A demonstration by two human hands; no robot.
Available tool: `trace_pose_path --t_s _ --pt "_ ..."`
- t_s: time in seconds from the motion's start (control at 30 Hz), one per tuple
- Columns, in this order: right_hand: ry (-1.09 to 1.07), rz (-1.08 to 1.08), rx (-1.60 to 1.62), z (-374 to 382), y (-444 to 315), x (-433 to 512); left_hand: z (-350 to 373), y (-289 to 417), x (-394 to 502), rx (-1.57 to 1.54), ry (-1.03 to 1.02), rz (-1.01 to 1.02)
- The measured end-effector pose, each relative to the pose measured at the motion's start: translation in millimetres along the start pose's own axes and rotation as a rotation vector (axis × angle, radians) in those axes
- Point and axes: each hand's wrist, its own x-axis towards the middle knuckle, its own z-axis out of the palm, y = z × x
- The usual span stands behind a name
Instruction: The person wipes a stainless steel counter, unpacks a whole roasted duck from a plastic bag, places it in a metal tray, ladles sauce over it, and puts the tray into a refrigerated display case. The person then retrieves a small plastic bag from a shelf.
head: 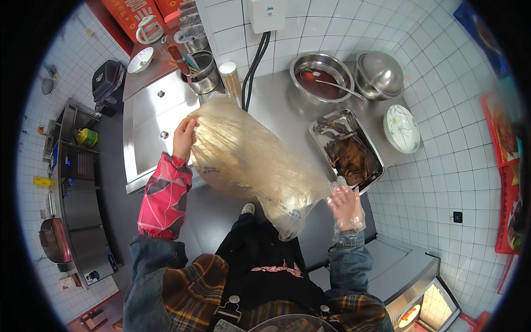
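Note:
A large, yellowish translucent plastic bag (249, 157) stretches between my hands, over the counter's front edge. My left hand (183, 139), bare below a pink patterned sleeve cover, grips the bag's gathered left side. In a clear disposable glove, my right hand (345, 205) is at the bag's other end, its back turned up; whether its fingers pinch the film is hard to tell. Just beyond that hand, a rectangular steel tray (375, 155) holds dark brown cooked meat (350, 159), which looks like poultry. What the bag contains, if anything, is not visible.
Behind the tray stand a steel bowl of dark red liquid (317, 81) with a ladle, a domed steel bowl (379, 74) and a floral white bowl (401, 128). Black cables (257, 66) hang near a lidded jar (229, 79). Steel lids (164, 135) and a utensil pot (205, 81) are left.

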Motion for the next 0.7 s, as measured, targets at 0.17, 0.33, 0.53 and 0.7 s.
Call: trace_pose_path --t_s 0.17,0.33,0.53,0.7 --pt "0.023 0.000 0.253 4 8 -1 41 -34 28 0.016 -0.103 -0.021" --pt "0.060 -0.159 0.271 -3 13 8 82 -67 49 0.290 -0.242 0.219" --pt "-0.285 -0.216 0.390 16 9 19 121 -105 38 0.767 -0.269 0.645" --pt "-0.140 -0.190 0.407 28 12 21 146 -88 10 0.843 -0.186 0.722"
